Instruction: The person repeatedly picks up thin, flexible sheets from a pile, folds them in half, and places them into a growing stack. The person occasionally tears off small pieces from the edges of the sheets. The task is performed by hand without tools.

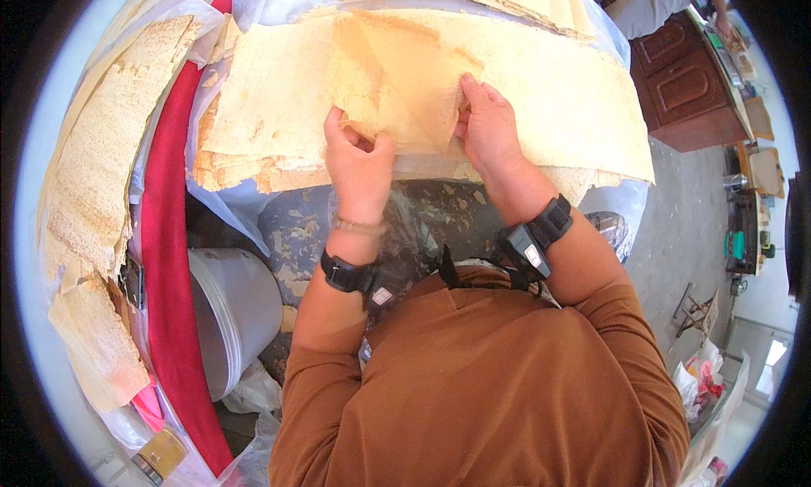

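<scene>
A thin, translucent pale-yellow sheet (422, 77) stands partly raised and folded over a stack of similar sheets (557, 98) in front of me. My right hand (490, 124) pinches its right edge between thumb and fingers. At the lower left of this sheet is my left hand (361, 162), its fingers curled around the edge, with a gap between thumb and forefinger. The fingertips of that hand are partly hidden. The stack has rough, flaky edges and lies on clear plastic.
More yellow sheets (118, 141) lie to the left, beyond a red cloth strip (169, 174). Below that strip stands a white bucket (245, 305). Another sheet pile (541, 1) is at the far side. A brown wooden cabinet (684, 81) stands right, near another person (650, 5).
</scene>
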Demonstrator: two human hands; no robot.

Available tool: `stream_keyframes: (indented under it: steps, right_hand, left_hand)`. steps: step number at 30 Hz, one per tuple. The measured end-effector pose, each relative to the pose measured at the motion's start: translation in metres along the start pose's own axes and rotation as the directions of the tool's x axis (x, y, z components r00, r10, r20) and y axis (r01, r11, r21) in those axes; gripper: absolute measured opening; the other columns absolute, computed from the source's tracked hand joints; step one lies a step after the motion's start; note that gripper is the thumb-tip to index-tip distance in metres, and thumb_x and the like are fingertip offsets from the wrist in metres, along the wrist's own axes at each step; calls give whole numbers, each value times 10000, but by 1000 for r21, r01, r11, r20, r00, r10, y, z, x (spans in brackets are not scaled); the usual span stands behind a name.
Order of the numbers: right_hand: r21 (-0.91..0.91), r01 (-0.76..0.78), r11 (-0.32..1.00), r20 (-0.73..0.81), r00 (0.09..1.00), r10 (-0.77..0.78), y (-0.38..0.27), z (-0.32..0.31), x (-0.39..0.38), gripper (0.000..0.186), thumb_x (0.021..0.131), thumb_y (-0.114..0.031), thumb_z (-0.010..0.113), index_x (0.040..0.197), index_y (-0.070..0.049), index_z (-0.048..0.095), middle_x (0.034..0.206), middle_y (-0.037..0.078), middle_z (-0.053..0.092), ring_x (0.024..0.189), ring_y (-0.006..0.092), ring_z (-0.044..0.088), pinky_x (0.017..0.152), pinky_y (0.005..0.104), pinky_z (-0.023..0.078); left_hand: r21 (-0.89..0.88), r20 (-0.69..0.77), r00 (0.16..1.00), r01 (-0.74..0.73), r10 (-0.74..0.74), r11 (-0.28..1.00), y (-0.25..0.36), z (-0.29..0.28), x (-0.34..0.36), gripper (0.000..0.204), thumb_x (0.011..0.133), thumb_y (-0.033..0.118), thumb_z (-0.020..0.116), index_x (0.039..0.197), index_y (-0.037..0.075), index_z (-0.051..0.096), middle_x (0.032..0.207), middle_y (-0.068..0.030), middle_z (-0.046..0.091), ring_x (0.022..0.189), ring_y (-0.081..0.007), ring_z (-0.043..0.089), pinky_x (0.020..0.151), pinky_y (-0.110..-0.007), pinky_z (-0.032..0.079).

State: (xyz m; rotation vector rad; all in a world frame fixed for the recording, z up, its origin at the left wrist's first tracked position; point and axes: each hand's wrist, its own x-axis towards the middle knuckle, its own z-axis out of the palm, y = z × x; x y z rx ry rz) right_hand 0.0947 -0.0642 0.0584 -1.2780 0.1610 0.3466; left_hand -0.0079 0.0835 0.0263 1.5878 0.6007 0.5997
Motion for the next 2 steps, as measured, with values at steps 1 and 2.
stream_keyframes:
  steps: [1,2]
  right_hand:
    - [43,9,999,-5,1000,-9,4,-2,3,178,1016,-268,666,997,-91,664,910,20,702,782,113,649,685,277,536]
    - [108,31,994,6,999,-32,8,-3,6,194,1017,-285,665,1022,-91,660,921,17,702,810,108,647,702,271,532]
  left_hand:
    - [-3,-13,1000,2,-2,1000,-1,0,0,712,833,50,712,1469,-29,402,856,-48,624,761,-126,597,724,-278,512]
    - [-3,-13,1000,2,-2,1000,-2,-1,0,712,833,50,712,1469,-29,402,856,-48,624,761,-126,597,724,-278,512]
